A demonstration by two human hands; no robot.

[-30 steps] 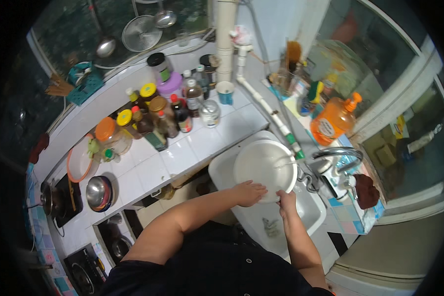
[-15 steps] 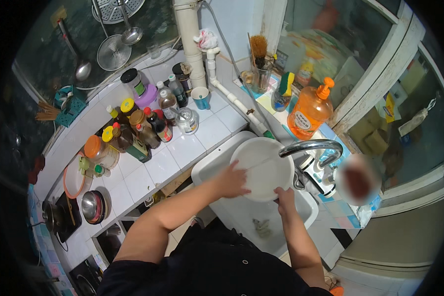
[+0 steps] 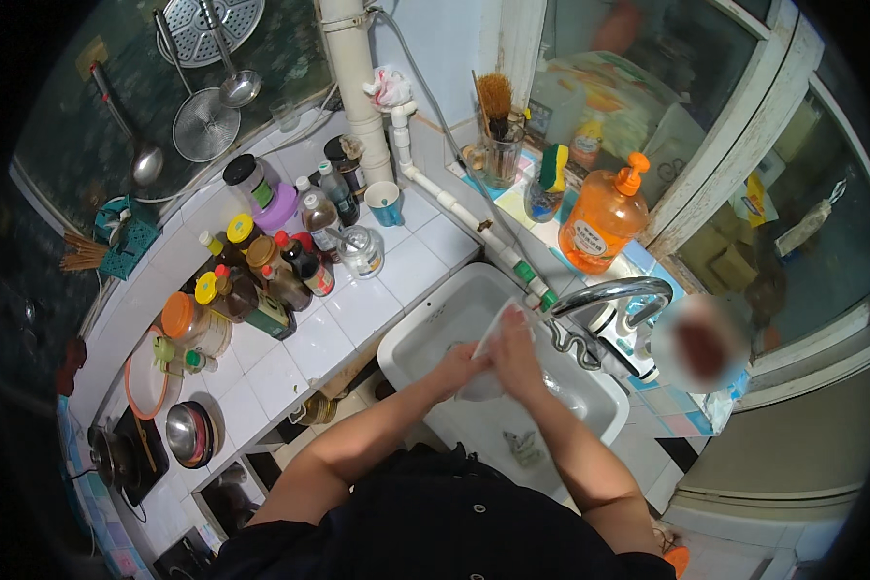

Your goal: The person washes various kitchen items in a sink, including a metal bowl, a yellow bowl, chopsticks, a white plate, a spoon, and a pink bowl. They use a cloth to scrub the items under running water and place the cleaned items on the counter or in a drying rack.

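A white round plate [image 3: 482, 387] is tipped nearly on edge over the white sink [image 3: 411, 343], to the left of the chrome faucet [image 3: 617, 288]. My left hand [image 3: 459, 371] grips its lower left side. Against the plate's face lies my right hand [image 3: 516, 356], its slightly blurred fingers stretched upward along it. Much of the plate is hidden behind my hands. A small pale, greyish-green crumpled thing [image 3: 524, 449] rests in the near part of the sink; its kind is unclear.
An orange pump bottle [image 3: 604, 224] and a yellow-green sponge [image 3: 554, 167] stand on the ledge behind the faucet. Several sauce bottles [image 3: 304, 266] and a blue cup [image 3: 385, 205] crowd the tiled counter at left. Strainers [image 3: 206, 126] hang on the wall.
The plate has turned from face-up to nearly on edge and come lower into the sink. My right hand has moved from its rim onto its face; my left hand now grips its side.
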